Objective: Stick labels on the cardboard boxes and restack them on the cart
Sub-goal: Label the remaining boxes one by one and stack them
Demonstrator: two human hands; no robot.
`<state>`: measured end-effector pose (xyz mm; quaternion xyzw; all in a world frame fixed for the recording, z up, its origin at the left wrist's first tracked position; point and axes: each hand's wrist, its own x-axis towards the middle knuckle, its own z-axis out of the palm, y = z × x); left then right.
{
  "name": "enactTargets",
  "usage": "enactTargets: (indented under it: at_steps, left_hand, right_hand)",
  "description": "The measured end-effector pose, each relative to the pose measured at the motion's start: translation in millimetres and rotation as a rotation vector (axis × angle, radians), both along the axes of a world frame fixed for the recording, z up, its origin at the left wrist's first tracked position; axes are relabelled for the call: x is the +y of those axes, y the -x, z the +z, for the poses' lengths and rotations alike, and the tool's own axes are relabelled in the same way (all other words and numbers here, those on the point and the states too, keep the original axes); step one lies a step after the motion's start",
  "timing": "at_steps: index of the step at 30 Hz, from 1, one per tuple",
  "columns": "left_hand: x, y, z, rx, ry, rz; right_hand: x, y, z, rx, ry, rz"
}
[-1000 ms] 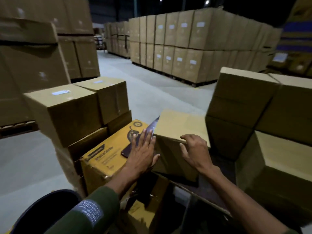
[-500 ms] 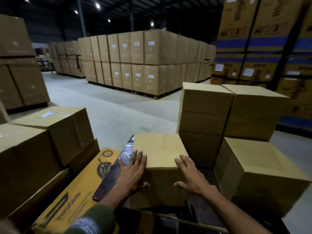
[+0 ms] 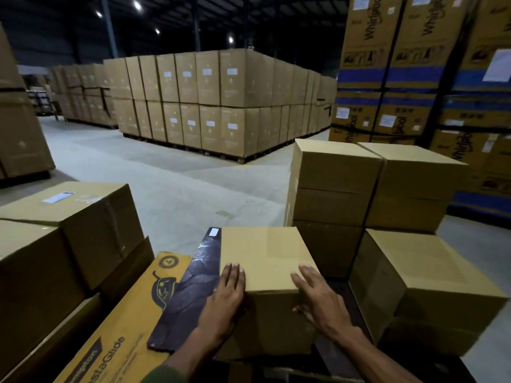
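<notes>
A plain cardboard box [image 3: 265, 261] sits in the middle foreground with both hands on it. The left hand [image 3: 225, 297] lies against the box's near left corner, fingers straight and together with the tips reaching onto the top face. The right hand [image 3: 318, 299] covers the near right corner, fingers spread flat across the top edge and the thumb down on the front face. Neither hand curls around the box; both press flat against it.

Touching the box's left side is a long yellow printed carton [image 3: 119, 335] lying flat, with a dark glossy panel [image 3: 190, 294] along its right edge and a small white sticker [image 3: 213, 232] at its far end. What the box itself rests on is too dark to make out.

Left of the yellow carton stand 2 larger brown boxes [image 3: 83, 230], the farther one bearing a white label [image 3: 58, 197] on its top. Just right of the held box is a stack of plain boxes [image 3: 340, 186], with 1 lower box [image 3: 431, 283] standing nearer at the right.

Beyond them the grey warehouse floor [image 3: 166, 183] runs back to a large block of palletised cartons [image 3: 215, 103], each with a small white label. At far right rise tall stacks of printed appliance cartons [image 3: 414, 64] with blue bands.
</notes>
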<state>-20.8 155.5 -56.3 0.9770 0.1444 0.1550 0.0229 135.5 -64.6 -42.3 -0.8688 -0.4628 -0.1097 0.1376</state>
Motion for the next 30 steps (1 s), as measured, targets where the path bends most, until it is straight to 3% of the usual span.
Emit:
enactTargets:
  at_steps: [6,15,23,30]
  left_hand:
    - [-34.2,22.9,36.1,-0.053,-0.058,-0.026]
    - [-107.5,43.7,130.4,-0.251,-0.295,0.011]
    - [-211.9,18.8,209.5,-0.327,-0.211,-0.03]
    - [-302.1,-49.3,233.0,-0.301,-0.191,-0.095]
  right_hand:
    - [-25.9,14.7,13.6,-0.052,-0.094,0.015]
    - [-96.3,26.4,98.5,-0.169,-0.269,0.068]
    - [-201.3,4.1,190.5,-0.3,-0.345,0.043]
    - [-305.1,-41.9,212.7,-0.348,-0.339,-0.075]
